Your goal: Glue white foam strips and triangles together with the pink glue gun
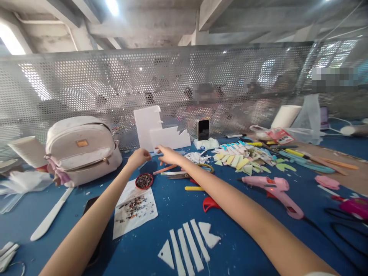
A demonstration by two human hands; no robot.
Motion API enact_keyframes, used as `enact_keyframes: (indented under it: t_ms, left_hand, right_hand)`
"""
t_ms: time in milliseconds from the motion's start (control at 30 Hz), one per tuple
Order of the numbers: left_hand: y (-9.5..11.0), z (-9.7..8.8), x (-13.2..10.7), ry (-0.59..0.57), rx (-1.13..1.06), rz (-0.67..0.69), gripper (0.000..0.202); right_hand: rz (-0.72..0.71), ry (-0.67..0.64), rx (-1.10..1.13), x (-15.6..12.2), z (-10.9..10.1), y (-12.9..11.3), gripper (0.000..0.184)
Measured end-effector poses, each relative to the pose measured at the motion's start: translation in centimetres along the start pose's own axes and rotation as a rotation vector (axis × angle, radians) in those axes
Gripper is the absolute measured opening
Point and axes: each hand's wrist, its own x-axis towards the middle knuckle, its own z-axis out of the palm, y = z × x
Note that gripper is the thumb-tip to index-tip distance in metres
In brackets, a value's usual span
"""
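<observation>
Both my arms reach forward over the blue table to the foot of the white foam boards. My left hand has its fingers curled together beyond a red round dish of small dark bits; whatever they hold is too small to make out. A thin pale strip shows just under it. My right hand is close beside it with fingers apart, and I see nothing in them. Scissors and an orange stick lie below my right hand. Nearer me, white foam pieces form a fishbone shape.
A white backpack stands left, near a white plastic knife. Right of my arm lie a pink glue gun with a black cord and a pile of coloured scraps. A phone stands before the perforated metal screen.
</observation>
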Motion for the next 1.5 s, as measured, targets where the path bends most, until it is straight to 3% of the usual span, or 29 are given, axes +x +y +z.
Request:
enact_keyframes:
  t_ms: [167,400,933,1300,1500]
  left_hand:
    - [0.9,-0.5,0.1,-0.052,-0.108,-0.047,0.028]
    - [1.6,-1.8,-1.4,0.032,-0.204,-0.033,0.031]
    - [-0.6,-3.5,-1.2,0.072,0.011,0.012,0.027]
    - [-1.9,-3.9,-1.2,0.064,0.045,-0.001,0.026]
    - [-1.7,-3.6,-1.3,0.181,-0.162,0.011,0.027]
  right_hand:
    - [-0.014,0.066,0.051,1.0,0.5,0.4,0.031]
    - [-0.016,0.204,0.005,0.7,-2.5,0.4,0.028]
    - [-0.030,0.468,-0.244,-0.8,-6.7,1.9,0.025]
    - [-0.123,0.644,-0.037,-1.5,-9.8,1.7,0.025]
    - [-0.140,0.567,0.154,-1.4,-10.1,2.3,0.025]
